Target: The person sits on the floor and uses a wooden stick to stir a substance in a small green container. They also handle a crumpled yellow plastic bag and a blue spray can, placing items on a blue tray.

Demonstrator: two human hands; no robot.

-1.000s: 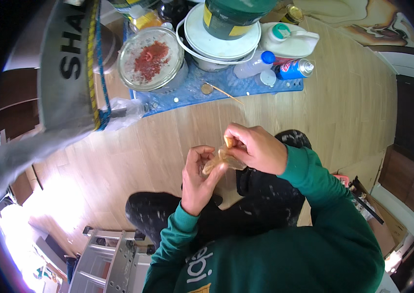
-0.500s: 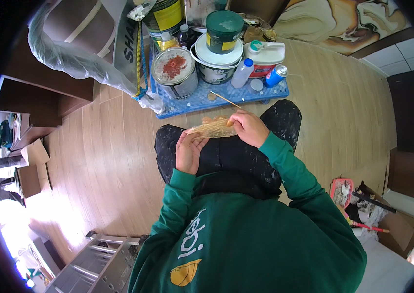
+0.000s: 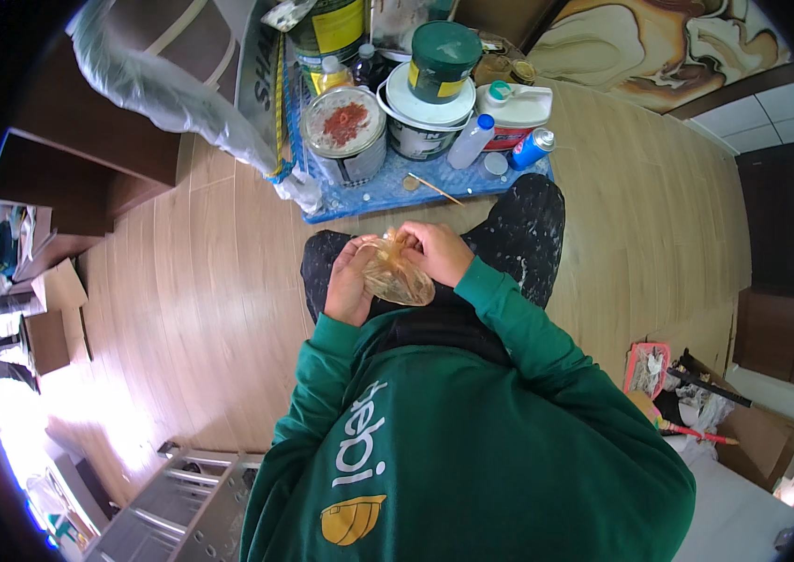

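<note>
Over my lap, both hands hold a thin, see-through, yellowish plastic bag (image 3: 401,284). Its upper part is bunched between my fingers, while the rounded lower part hangs puffed out toward me. My left hand (image 3: 350,284) pinches the gathered part from the left. From the other side, my right hand (image 3: 436,251) grips the same bunched plastic with bent fingers. What may be inside the bag cannot be made out.
Just beyond my knees stands a blue platform (image 3: 369,199) with a paint can (image 3: 345,131), stacked buckets (image 3: 444,61), a clear bottle (image 3: 472,142), a blue spray can (image 3: 533,148) and a thin stick (image 3: 436,188). A metal ladder (image 3: 177,496) lies at lower left; a pink tray (image 3: 647,368) sits right.
The bag was stretched sideways between my hands; now it is gathered and hangs down, puffed out. My hands have come closer together, the right one moving left toward the left one.
</note>
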